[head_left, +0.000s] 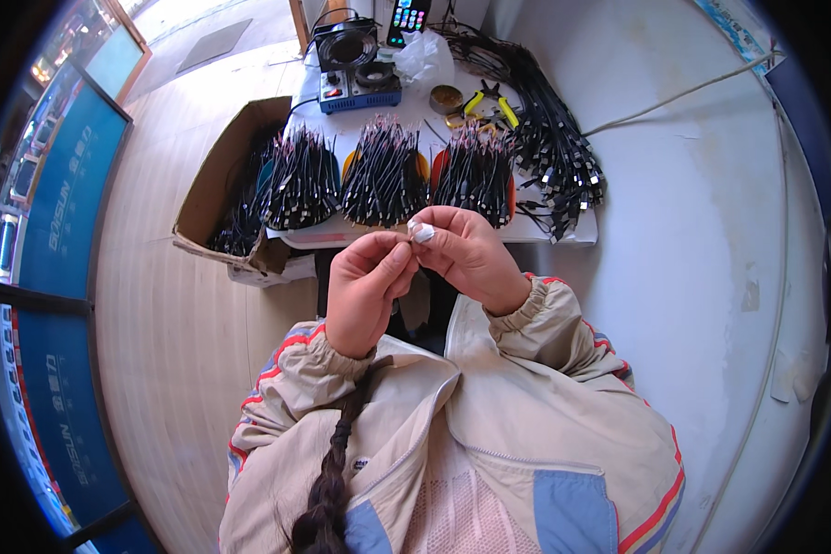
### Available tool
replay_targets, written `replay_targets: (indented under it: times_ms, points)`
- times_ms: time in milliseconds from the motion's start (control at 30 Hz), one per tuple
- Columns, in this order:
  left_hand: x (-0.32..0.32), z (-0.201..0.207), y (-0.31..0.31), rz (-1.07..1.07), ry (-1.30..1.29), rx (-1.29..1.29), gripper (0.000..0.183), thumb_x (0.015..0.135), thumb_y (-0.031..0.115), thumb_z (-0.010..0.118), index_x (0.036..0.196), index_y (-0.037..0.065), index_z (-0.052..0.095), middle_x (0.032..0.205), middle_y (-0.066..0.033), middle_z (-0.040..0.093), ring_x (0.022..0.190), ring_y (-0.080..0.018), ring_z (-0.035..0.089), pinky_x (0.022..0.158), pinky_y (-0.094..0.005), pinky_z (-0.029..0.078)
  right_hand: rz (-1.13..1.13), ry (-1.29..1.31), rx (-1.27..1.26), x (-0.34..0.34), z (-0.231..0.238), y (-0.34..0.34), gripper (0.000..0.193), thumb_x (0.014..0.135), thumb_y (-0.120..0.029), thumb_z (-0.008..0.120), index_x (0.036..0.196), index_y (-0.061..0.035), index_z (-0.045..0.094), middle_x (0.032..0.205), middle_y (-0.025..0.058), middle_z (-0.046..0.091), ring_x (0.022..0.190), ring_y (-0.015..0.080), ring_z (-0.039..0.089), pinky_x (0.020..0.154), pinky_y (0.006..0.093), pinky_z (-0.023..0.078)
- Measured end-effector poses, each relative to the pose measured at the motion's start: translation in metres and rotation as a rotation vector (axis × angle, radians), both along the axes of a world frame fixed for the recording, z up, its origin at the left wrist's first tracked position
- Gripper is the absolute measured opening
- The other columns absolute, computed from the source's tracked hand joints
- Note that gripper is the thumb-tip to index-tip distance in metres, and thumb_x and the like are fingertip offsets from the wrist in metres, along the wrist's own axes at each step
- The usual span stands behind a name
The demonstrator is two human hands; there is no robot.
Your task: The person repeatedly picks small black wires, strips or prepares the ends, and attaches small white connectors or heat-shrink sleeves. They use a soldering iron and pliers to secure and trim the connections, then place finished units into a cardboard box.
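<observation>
Both hands meet just in front of the table edge with their fingertips pressed together. My left hand (367, 288) is closed in a pinch between thumb and forefinger. My right hand (480, 258) pinches right beside it, and a white wrapping (422, 231) covers its thumb tip. Whatever lies between the fingertips is too small to make out. Just beyond them stand three dense bundles of black cables, a left one (300, 180), a middle one (385, 175) and a right one (474, 175), with metal plugs toward me and thin reddish wire ends away.
A cardboard box (194, 198) of cables adjoins the table's left side. Behind the bundles are a blue-based device (365, 98), a black fan (346, 46), a phone (408, 22), a plastic bag (425, 58), a round tin (446, 98) and yellow-handled pliers (506, 113). Loose cables (549, 138) hang at right.
</observation>
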State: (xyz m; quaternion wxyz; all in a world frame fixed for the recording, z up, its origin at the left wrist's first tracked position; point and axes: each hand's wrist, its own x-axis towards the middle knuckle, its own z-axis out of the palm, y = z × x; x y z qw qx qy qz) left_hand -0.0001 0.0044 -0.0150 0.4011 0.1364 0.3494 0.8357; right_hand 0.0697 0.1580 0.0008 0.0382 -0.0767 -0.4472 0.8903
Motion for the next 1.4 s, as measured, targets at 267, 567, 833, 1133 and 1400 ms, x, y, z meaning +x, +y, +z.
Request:
replay_targets:
  times_ms: [267,567,833,1133,1400]
  points:
    - [-0.014,-0.013,0.008,0.303,0.171,-0.136,0.014,0.093,0.011,0.063,0.098,-0.002,0.064,0.079,0.0004,0.062,0.06,-0.0021,0.044,0.052,-0.0175,0.034,0.021,-0.053,0.787,0.024,0.007,-0.035,0.033,0.087,-0.03,0.07,0.091,0.002,0.063,0.074,0.003,0.062,0.064,0.0102,0.056,0.059,0.0253,0.046]
    - [-0.021,-0.013,0.009,0.695,0.661,-0.294,0.012,0.092,0.005,0.063,0.102,-0.002,0.063,0.084,-0.0006,0.064,0.077,-0.0044,0.056,0.067,-0.0176,0.045,0.123,0.096,1.18,0.02,0.003,-0.067,0.022,0.085,-0.021,0.066,0.083,0.0005,0.064,0.077,0.0163,0.064,0.068,0.0326,0.062,0.062,0.0383,0.049]
    - [-0.035,-0.009,0.0,0.75,0.594,-0.282,0.011,0.094,0.006,0.059,0.102,0.0,0.064,0.081,-0.0012,0.062,0.066,-0.0032,0.052,0.057,-0.0181,0.043,0.231,0.19,1.336,0.02,-0.006,-0.056,0.018,0.083,-0.019,0.063,0.08,-0.0009,0.063,0.079,0.0169,0.064,0.073,0.0357,0.063,0.066,0.0421,0.051]
    - [-0.047,-0.01,-0.012,0.513,0.281,-0.189,0.009,0.098,0.012,0.053,0.1,0.004,0.053,0.073,-0.0049,0.061,0.05,-0.0023,0.039,0.044,-0.0169,0.027,-0.215,-0.115,1.463,-0.054,0.007,0.051,0.022,0.083,-0.019,0.063,0.082,0.0027,0.066,0.073,0.0196,0.065,0.068,0.0351,0.065,0.065,0.0408,0.051]
    - [-0.057,-0.022,-0.01,0.469,0.215,-0.187,0.008,0.098,0.011,0.054,0.099,0.004,0.053,0.072,-0.0046,0.061,0.049,-0.0025,0.039,0.044,-0.017,0.027,-0.228,-0.047,1.573,-0.113,-0.002,0.049,0.022,0.084,-0.019,0.063,0.083,0.0028,0.066,0.072,0.0186,0.065,0.066,0.031,0.064,0.064,0.0373,0.05]
